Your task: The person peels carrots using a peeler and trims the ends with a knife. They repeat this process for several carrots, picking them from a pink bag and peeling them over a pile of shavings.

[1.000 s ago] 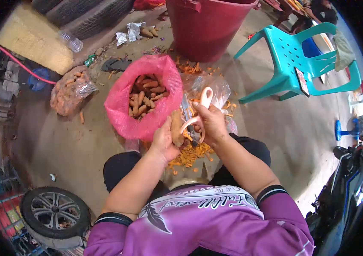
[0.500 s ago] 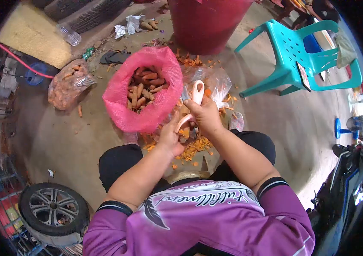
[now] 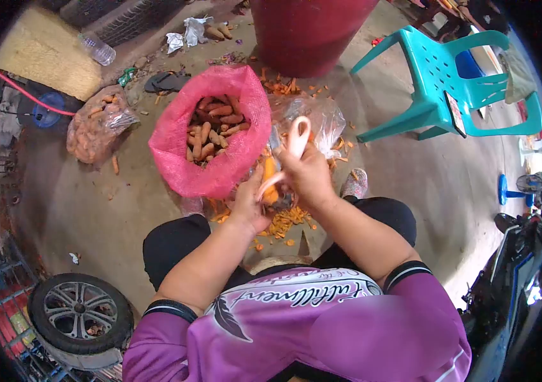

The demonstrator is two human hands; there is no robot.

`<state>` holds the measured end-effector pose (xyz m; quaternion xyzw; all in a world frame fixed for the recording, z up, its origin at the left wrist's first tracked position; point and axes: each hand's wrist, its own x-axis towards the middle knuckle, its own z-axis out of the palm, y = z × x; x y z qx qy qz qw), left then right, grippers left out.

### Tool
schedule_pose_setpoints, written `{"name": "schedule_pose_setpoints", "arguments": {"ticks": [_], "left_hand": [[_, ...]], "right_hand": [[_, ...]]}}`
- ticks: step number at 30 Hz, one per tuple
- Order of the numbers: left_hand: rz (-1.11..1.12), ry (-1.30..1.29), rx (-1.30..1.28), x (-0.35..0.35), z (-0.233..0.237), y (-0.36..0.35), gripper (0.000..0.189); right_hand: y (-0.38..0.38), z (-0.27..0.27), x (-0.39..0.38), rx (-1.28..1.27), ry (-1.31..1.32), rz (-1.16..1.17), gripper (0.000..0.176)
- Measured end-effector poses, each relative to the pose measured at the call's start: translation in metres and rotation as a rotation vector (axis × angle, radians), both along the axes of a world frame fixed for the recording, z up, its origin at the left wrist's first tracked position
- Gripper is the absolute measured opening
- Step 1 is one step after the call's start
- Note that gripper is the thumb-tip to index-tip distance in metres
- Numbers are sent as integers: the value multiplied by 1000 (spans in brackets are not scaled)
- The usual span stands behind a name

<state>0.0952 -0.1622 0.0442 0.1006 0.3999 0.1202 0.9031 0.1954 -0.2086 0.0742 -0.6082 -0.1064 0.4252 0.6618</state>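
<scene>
My right hand (image 3: 311,172) is closed around a pale pinkish-white peeler (image 3: 298,132), its looped handle end sticking up above the fist. A curved pale arm of the peeler crosses an orange, peeled-looking carrot (image 3: 270,175). That carrot is gripped in my left hand (image 3: 249,204), with its lower end partly hidden by the fingers. Both hands are close together between my knees, over a scatter of orange peelings (image 3: 289,219). Just beyond my left hand, a pink mesh sack (image 3: 170,149) stands open with many unpeeled carrots (image 3: 206,137) inside.
A clear plastic bag (image 3: 325,121) lies beyond my hands. Another filled bag (image 3: 96,137) sits at left. A red tub (image 3: 312,38) stands ahead, a teal chair (image 3: 420,76) to the right with a phone (image 3: 454,114) on it. A wheel (image 3: 80,312) lies lower left, a motorcycle (image 3: 506,280) lower right.
The carrot now shows more upright and more fully between my hands. My left hand has shifted slightly left; the peeler remains in my right hand. The whole view has tilted a little.
</scene>
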Motion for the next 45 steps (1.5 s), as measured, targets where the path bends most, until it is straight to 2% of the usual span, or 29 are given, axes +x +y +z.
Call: {"name": "schedule_pose_setpoints", "arguments": {"ticks": [1,4,7,9,10,13,16,19,20,23,24,27,29,31,32,35,38,45], "left_hand": [[-1,7,-1,-1,-5,-2,34],[-43,-23,49,-1,-9,-7,33],[-163,-110,146,-1,-8,-12,33],[-265,-102,121,-3,-1,-21,34],[-275,-173,103,-4,-7,-20,36],[-193,-104,164,1,-10,-12,34],[-98,-193,38,-3,-23,-2,32],[-16,-40,-11,5,2,-7,30],[-44,-84,-8,5,0,-7,29],[-55,-30,17,5,-6,-14,28],[-123,-33,65,1,-7,-15,31],[-253,-111,29,-3,-3,-24,34],[-203,-84,17,1,-3,-21,36],[-118,-34,77,5,0,-14,36],[-153,-43,133,1,-14,-8,37],[49,37,46,17,3,-12,37],[-82,-95,10,3,-17,-7,36],[-110,-99,110,5,-11,-8,35]], "right_hand": [[-1,-3,-7,66,23,26,24],[-3,-7,1,20,106,31,23],[3,-33,35,-159,-104,-83,21],[7,-45,60,-119,-151,-261,21],[6,-59,71,-106,-173,-319,22],[5,-61,73,-61,-83,-381,22],[-2,-24,43,-84,-71,-169,24],[-13,1,7,-61,36,-11,17],[-14,-2,0,29,61,16,16],[-11,-21,10,-61,-25,-8,16],[-8,-22,21,-135,-59,-21,21],[2,-62,64,-58,-184,-340,21],[0,-64,78,5,-48,-457,22],[1,-55,68,-4,-64,-387,23],[0,-44,59,-9,-73,-349,23],[-10,-10,25,-138,-27,-82,16],[-17,-3,-2,39,70,10,16],[-17,-10,8,13,185,52,17]]}}
